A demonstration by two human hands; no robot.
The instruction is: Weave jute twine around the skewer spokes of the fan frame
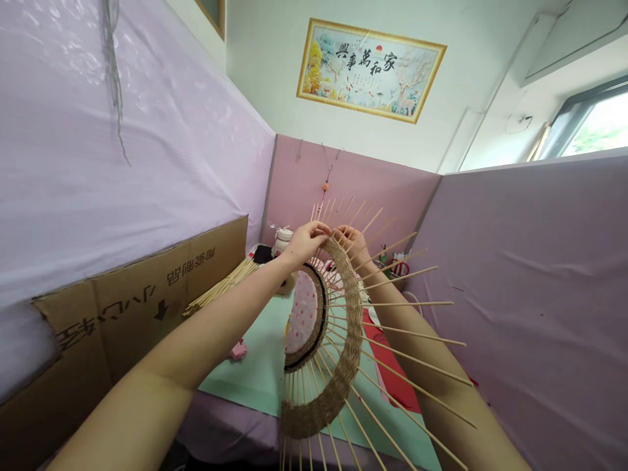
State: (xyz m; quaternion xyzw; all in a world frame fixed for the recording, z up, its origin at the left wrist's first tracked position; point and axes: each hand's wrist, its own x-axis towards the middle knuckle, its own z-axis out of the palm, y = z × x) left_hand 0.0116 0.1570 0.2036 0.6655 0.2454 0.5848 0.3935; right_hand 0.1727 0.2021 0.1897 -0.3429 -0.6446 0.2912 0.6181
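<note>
A half-round woven fan stands on edge in front of me, its thin wooden sticks fanning out past a wide brown woven band. Its inner half-disc is pale with pink-red dots, rimmed by brown and black weaving. My left hand pinches the top end of the woven band between thumb and fingers. On the far side of the same end, my right hand has its fingers bent closed among the sticks. Both sets of fingertips nearly meet there. Any strand between them is too small to make out.
A bundle of thin sticks lies beside a cardboard sheet on the left. Behind are a white jar and red-handled scissors. Red paper and a small pink item rest on the green mat.
</note>
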